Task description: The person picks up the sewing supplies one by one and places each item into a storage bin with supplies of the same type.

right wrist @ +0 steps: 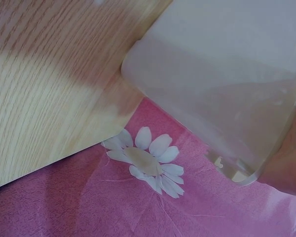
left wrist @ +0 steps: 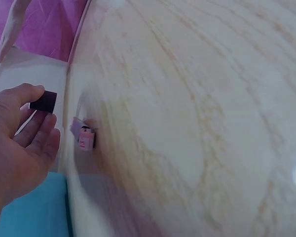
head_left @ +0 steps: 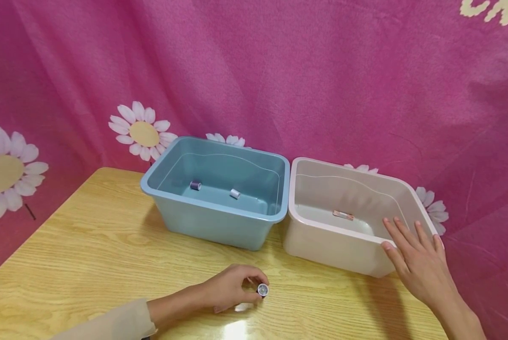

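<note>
My left hand (head_left: 237,288) pinches a dark spool of thread (head_left: 262,290) between thumb and fingers, low over the table in front of the bins. Its pale round end faces up in the head view, and its dark side (left wrist: 48,101) shows in the left wrist view. Beneath that hand lies a small pink-and-white wrapped item (left wrist: 86,138); its kind is unclear. My right hand (head_left: 424,264), fingers spread and straight, is at the front right corner of the beige bin (head_left: 339,245). A dark spool (head_left: 195,185) and a white spool (head_left: 234,193) lie in the blue bin (head_left: 211,224).
Inside the beige bin is a small copper-coloured wrapped pack (head_left: 342,215). Both bins stand side by side at the back of the wooden table (head_left: 88,264). Behind them hangs a pink cloth (head_left: 237,71) with daisies.
</note>
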`<state>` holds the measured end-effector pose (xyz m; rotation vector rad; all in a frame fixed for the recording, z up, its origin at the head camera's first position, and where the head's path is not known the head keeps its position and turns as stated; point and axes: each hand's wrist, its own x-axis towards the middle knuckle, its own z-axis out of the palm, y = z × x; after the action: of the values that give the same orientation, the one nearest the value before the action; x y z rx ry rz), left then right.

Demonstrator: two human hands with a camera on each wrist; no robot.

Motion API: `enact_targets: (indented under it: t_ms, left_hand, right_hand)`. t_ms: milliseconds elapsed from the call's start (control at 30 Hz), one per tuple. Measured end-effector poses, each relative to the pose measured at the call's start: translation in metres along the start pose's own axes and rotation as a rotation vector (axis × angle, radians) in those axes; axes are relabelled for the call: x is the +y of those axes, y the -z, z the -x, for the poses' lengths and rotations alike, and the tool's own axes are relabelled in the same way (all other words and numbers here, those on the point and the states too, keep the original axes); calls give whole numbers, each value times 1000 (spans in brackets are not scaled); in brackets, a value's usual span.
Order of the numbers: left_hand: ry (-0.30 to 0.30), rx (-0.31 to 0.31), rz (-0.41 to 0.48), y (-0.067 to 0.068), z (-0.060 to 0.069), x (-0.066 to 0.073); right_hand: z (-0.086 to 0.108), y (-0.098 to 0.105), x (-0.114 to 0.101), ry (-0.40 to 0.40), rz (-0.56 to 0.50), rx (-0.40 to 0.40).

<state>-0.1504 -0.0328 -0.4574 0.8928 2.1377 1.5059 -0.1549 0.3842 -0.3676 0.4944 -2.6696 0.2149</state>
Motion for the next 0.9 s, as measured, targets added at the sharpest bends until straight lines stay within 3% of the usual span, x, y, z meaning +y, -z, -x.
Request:
enact_targets:
  t_ms: [333, 600, 900]
  left_hand:
    - [12, 39, -71, 16, 10, 10]
    - [-49, 77, -141, 28, 13, 16]
    - [-78, 89, -121, 34, 14, 22]
  right_hand:
    - [1, 0, 0, 2, -2, 2]
    - [0, 0, 1, 5, 0, 3]
    - [0, 0, 0, 4, -2, 3]
